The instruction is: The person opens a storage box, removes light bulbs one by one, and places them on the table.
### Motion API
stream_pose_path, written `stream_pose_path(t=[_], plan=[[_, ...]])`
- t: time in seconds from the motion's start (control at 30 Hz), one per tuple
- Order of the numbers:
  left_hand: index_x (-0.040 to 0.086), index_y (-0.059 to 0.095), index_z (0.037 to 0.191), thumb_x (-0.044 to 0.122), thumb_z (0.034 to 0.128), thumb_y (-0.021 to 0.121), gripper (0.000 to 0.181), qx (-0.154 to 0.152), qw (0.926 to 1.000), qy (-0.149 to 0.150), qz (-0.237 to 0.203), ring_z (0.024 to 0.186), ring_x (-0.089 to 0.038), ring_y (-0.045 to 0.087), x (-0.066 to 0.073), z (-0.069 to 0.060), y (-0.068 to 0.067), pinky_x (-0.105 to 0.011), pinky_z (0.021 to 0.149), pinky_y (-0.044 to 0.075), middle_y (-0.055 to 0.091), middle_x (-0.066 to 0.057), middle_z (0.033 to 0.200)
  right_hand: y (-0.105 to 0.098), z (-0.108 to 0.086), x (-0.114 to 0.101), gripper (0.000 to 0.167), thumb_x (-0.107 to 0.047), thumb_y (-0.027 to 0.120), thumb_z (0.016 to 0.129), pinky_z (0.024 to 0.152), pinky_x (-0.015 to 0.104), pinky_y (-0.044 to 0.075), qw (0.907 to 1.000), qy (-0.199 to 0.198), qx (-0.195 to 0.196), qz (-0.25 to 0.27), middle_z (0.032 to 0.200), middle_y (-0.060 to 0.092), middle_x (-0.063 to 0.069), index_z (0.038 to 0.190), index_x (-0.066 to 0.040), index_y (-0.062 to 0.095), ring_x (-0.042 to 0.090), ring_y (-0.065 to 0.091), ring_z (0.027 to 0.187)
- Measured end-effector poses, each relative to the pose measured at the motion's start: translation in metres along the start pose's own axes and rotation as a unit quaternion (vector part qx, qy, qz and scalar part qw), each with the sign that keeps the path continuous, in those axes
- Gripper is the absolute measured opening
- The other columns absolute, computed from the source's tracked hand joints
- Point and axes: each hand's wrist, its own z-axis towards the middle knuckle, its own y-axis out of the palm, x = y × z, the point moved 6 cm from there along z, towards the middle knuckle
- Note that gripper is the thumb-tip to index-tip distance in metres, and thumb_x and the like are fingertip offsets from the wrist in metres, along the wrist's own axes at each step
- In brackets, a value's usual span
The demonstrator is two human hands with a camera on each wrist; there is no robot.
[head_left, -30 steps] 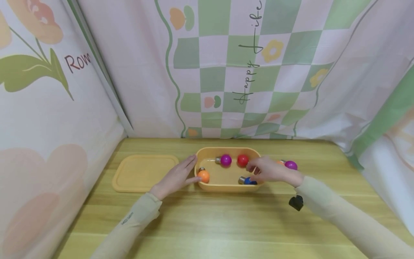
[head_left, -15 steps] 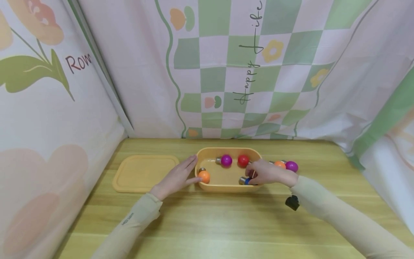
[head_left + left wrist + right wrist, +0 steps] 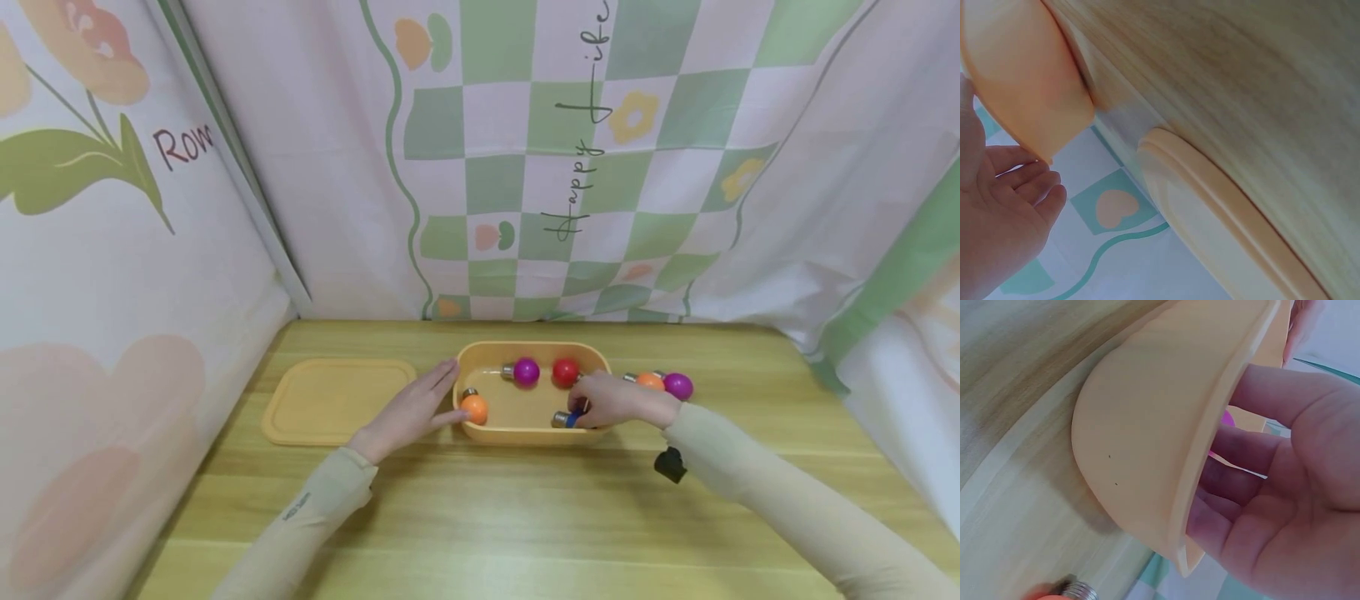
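Note:
A yellow open box [image 3: 517,436] stands on the table, seen in the head view. My right hand [image 3: 618,398] reaches over its right end, and the curled fingers pinch a blue light bulb [image 3: 573,419] near the front wall. The fingers partly cover that bulb; its silver screw base points left. My left hand [image 3: 408,412] rests against the box's left end with its fingers nearly straight. Inside lie an orange bulb [image 3: 474,409] by the left thumb, a purple bulb [image 3: 527,372] at the back and a red bulb [image 3: 566,372] behind the right fingers.
The flat yellow lid [image 3: 337,402] lies left of the box, partly behind the left hand. Another orange bulb [image 3: 650,381] and purple bulb [image 3: 679,386] lie outside, right of the box. Patterned curtains [image 3: 570,183] hang behind the table.
My right hand has shifted slightly left and its fingers have closed round the blue bulb. The orange bulb on the table has come into fuller view. My left hand stays in place.

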Motion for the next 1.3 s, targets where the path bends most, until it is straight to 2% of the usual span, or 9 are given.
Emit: stream_pose_path(t=[0.37,0.67,0.9,1.07,1.17,1.3], plan=[[-0.006,0.031,0.151,0.049,0.0955,0.059,0.083,0.005,1.0,0.003,0.003,0.147,-0.039,0.034,0.0,0.001,0.001,-0.049,0.122,0.032,0.028,-0.024,0.16,0.0,0.003,0.0,0.011,-0.014,0.077,0.082,0.067,0.019,0.052,0.9999,-0.012,-0.01,-0.005,0.085,0.073,0.003,0.088,-0.007,0.072,0.011,0.064,0.077],[-0.005,0.028,0.153,0.051,0.0962,0.057,0.085,-0.011,0.9999,-0.01,-0.008,0.149,-0.037,0.031,-0.002,0.001,0.003,-0.05,0.123,0.03,0.024,-0.021,0.162,-0.003,0.0,0.007,0.017,-0.016,0.076,0.086,0.074,0.026,0.059,0.9984,0.025,-0.018,0.047,0.094,0.073,0.006,0.098,-0.005,0.071,0.015,0.067,0.086],[-0.004,0.029,0.152,0.051,0.0957,0.057,0.084,-0.007,0.9999,-0.008,0.004,0.149,-0.037,0.032,-0.001,0.001,0.0,-0.049,0.123,0.031,0.025,-0.021,0.162,-0.016,-0.007,0.014,0.022,-0.013,0.075,0.086,0.077,0.032,0.062,0.9971,0.028,0.02,0.068,0.098,0.073,0.011,0.103,0.0,0.07,0.02,0.07,0.088],[-0.009,0.037,0.147,0.048,0.0935,0.062,0.082,0.023,0.9983,0.026,0.046,0.145,-0.039,0.038,0.004,0.002,-0.004,-0.05,0.119,0.037,0.033,-0.026,0.157,-0.025,-0.015,0.021,0.026,-0.012,0.073,0.088,0.078,0.034,0.062,0.9939,0.039,0.042,0.094,0.101,0.074,0.013,0.109,0.002,0.069,0.023,0.071,0.091],[-0.011,0.043,0.143,0.047,0.0914,0.065,0.081,0.046,0.9948,0.048,0.077,0.141,-0.039,0.043,0.008,0.002,-0.006,-0.05,0.116,0.041,0.04,-0.028,0.152,-0.032,-0.02,0.025,0.026,-0.012,0.073,0.087,0.077,0.034,0.063,0.9933,0.026,0.066,0.091,0.099,0.074,0.013,0.109,0.002,0.07,0.024,0.072,0.089],[-0.01,0.046,0.142,0.049,0.0908,0.065,0.08,0.055,0.9911,0.056,0.107,0.141,-0.038,0.045,0.009,0.003,-0.007,-0.048,0.116,0.041,0.044,-0.027,0.15,-0.042,-0.029,0.031,0.023,-0.011,0.074,0.088,0.074,0.031,0.063,0.9907,0.014,0.098,0.093,0.096,0.075,0.013,0.105,0.002,0.071,0.024,0.073,0.088]])
